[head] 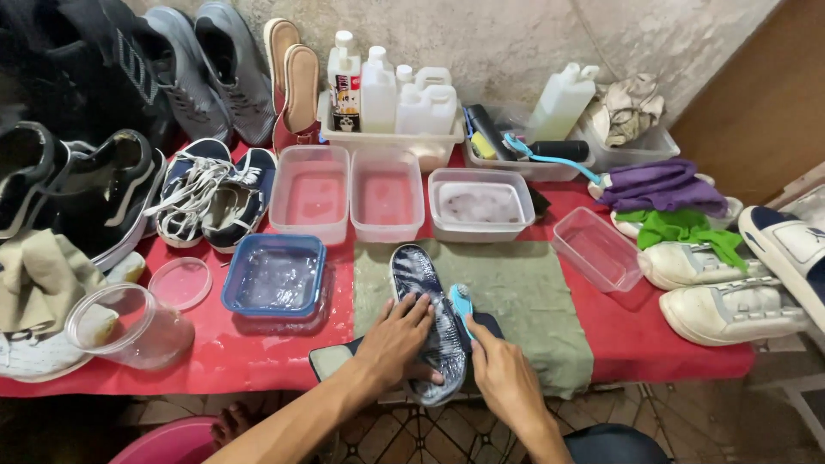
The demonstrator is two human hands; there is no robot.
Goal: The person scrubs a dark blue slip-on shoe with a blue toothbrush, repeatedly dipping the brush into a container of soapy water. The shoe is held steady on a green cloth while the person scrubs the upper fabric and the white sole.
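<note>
Left hand (pixel 397 337) lies fingers spread flat on the soapy insole (pixel 430 322), pinning it, while right hand (pixel 503 371) grips the blue brush (pixel 461 302) tight against it.

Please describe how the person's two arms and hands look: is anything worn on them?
Both forearms are bare, with no sleeves showing. The left hand and the right hand wear no gloves; no rings, watch or bracelet show. The fingernails are short.
</note>
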